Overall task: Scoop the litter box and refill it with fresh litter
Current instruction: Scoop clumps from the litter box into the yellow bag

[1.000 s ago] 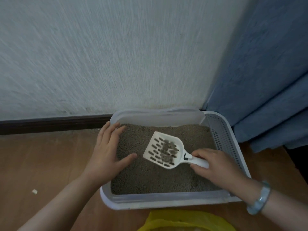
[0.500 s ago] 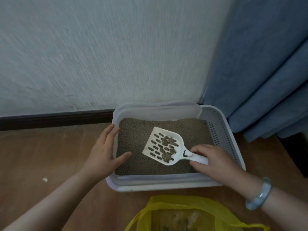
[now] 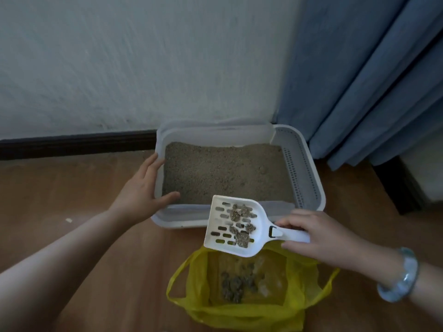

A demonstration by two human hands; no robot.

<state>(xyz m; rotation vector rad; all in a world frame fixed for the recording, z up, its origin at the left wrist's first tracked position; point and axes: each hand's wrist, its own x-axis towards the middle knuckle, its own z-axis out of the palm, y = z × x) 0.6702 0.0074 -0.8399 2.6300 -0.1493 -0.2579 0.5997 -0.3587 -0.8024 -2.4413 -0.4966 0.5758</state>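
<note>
White plastic litter box [image 3: 320, 200] of grey litter [image 3: 223, 173] sits on the wooden floor [image 3: 72, 200] against the far wall. The left hand [image 3: 141, 192] clasps its left rim, thumb inside, fingers outside. The right hand [image 3: 318, 238] has its fingers wrapped round the handle of a white slotted plastic scoop [image 3: 215, 236], which carries clumps [image 3: 241, 237] above an open yellow plastic bag [image 3: 239, 315] just near of the box.
</note>
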